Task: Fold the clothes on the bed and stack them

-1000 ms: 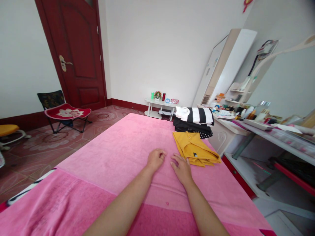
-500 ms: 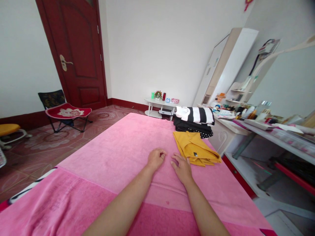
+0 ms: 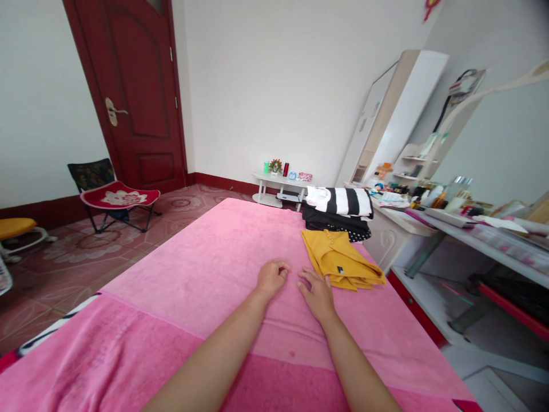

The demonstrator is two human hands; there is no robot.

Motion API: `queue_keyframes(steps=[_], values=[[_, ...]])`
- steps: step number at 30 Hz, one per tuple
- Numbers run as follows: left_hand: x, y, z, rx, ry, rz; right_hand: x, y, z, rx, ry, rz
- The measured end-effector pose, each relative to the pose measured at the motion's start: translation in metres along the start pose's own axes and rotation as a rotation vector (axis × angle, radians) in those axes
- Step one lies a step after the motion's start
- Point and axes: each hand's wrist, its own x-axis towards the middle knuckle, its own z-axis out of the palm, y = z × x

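My left hand (image 3: 273,277) rests on the pink blanket (image 3: 193,257), its fingers loosely bent and holding nothing. Just to its right lies my right hand (image 3: 317,290), fingers apart and also without anything in them. Close beside the right fingers is a folded mustard-yellow garment (image 3: 338,257) with a small dark label; whether they touch it I cannot tell. Behind it sit dark folded clothes (image 3: 330,220), partly polka-dotted, with a black-and-white striped garment (image 3: 349,201) stacked on top.
On the right stand a cluttered dressing table (image 3: 422,226) and a tall white cabinet (image 3: 407,103). A low white side table (image 3: 281,180) with small ornaments is by the far wall. To the left are a red folding chair (image 3: 122,195), a yellow stool (image 3: 17,227) and a dark red door (image 3: 132,86).
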Motion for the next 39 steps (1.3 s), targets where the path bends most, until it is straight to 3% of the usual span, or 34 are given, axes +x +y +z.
queue_keyframes(steps=[39], values=[[-0.0008, 0.0002, -0.0013, -0.002, -0.009, 0.002, -0.0003, 0.0002, 0.0000, 0.001, -0.011, 0.004]])
